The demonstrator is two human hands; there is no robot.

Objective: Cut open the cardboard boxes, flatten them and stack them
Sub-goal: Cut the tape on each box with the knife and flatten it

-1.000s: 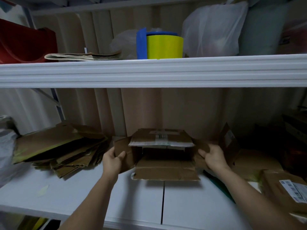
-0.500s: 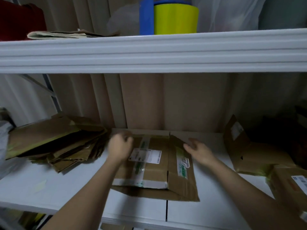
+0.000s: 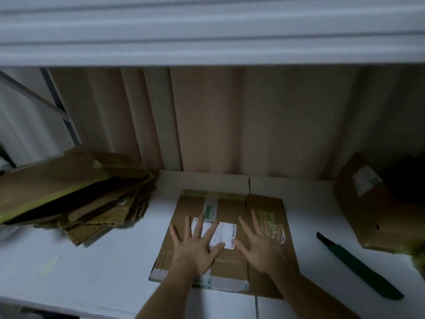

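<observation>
A flattened cardboard box (image 3: 232, 204) with a white shipping label and green tape lies flat on the white shelf (image 3: 92, 268). My left hand (image 3: 197, 246) presses on it with fingers spread, partly over the label. My right hand (image 3: 264, 245) presses beside it, fingers also spread, on the box's right half. A stack of flattened cardboard (image 3: 76, 194) lies to the left on the same shelf. A green utility knife (image 3: 358, 267) lies on the shelf to the right of the box, untouched.
An unflattened cardboard box (image 3: 377, 210) with a label stands at the right edge. The upper white shelf (image 3: 207, 35) overhangs close above. A beige corrugated wall closes the back.
The box went from standing open, held by both hands at its sides, to folded flat. Both hands now press down on it with spread fingers. The view tilted down.
</observation>
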